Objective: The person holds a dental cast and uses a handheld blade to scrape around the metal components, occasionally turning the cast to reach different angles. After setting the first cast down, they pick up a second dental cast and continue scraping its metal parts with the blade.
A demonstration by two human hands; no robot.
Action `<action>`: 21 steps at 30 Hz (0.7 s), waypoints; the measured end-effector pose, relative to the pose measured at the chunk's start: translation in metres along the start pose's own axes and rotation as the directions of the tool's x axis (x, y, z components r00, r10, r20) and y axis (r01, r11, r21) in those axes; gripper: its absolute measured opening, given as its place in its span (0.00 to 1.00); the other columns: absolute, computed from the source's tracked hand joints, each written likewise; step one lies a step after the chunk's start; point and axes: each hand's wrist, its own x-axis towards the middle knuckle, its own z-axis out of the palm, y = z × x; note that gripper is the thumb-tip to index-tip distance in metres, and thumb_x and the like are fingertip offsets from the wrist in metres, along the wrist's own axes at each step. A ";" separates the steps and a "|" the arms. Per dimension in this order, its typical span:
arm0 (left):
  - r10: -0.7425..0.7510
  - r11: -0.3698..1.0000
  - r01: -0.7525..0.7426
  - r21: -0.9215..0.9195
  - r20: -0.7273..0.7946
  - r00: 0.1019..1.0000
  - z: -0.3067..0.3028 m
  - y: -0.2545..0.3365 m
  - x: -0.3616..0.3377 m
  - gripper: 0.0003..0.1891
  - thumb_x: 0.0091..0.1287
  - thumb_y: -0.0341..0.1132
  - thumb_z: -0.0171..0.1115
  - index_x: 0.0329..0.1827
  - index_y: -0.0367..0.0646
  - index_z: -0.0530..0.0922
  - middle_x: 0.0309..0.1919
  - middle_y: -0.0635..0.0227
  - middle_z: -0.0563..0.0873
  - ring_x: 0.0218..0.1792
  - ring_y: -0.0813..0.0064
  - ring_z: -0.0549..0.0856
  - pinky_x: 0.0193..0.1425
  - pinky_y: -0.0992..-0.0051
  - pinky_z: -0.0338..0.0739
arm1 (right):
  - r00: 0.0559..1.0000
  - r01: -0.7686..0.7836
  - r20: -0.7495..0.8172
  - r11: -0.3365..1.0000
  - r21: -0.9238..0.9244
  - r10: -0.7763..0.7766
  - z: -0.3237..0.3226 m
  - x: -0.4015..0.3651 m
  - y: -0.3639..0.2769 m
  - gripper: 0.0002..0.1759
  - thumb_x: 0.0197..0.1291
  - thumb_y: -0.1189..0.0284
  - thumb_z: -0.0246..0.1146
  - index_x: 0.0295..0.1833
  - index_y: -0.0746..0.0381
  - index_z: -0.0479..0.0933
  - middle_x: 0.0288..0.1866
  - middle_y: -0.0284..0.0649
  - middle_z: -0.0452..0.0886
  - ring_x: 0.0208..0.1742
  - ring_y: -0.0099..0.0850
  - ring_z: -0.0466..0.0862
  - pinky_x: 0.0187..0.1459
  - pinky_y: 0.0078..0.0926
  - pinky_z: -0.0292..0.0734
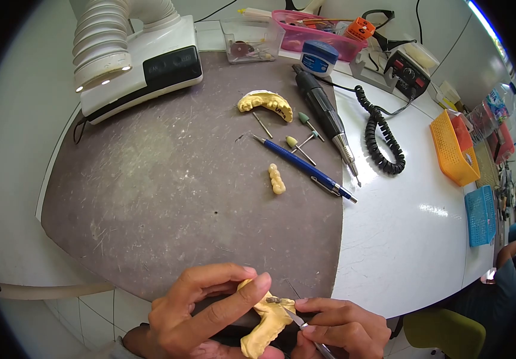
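Note:
At the bottom of the head view, my left hand (210, 311) is closed around a yellow plaster dental model (263, 330). My right hand (347, 328) grips a small knife (298, 320), its pointed blade lying against the model near a dark grey patch (275, 300). The fingertips of that hand also rest by the model's right end. A thin dark line stands out above the model; what it is I cannot make out. Ahead on the brown mat lies a tooth-coloured dental bridge (276, 179). Part of the knife's handle is hidden by my fingers.
A blue mechanical pencil (306, 167), a second plaster model (265, 103), several burs (300, 149) and a black handpiece (327, 113) lie on the mat (150, 209). A suction unit (141, 72) stands back left. Orange (454, 149) and blue baskets (480, 215) stand right. Another person (500, 281) sits far right.

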 end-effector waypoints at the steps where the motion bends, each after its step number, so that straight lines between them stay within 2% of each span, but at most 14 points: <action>1: -0.002 1.000 0.002 0.001 0.011 1.000 -0.001 0.000 0.001 0.45 0.40 0.51 0.88 0.60 0.34 0.81 0.53 0.52 0.78 0.45 0.67 0.90 0.49 0.74 0.90 | 1.000 -0.014 0.017 1.000 0.005 0.014 -0.001 0.002 -0.001 0.11 0.59 0.79 0.73 0.36 0.72 0.76 0.29 0.52 0.83 0.38 0.45 0.90 0.42 0.40 0.90; 21: 0.009 1.000 -0.009 0.010 0.023 1.000 -0.001 0.000 0.002 0.46 0.40 0.52 0.88 0.61 0.35 0.81 0.53 0.54 0.77 0.44 0.68 0.90 0.47 0.76 0.90 | 0.998 -0.043 0.046 0.999 0.016 0.042 -0.004 0.006 -0.001 0.10 0.56 0.82 0.74 0.33 0.73 0.78 0.29 0.50 0.83 0.36 0.42 0.90 0.44 0.38 0.90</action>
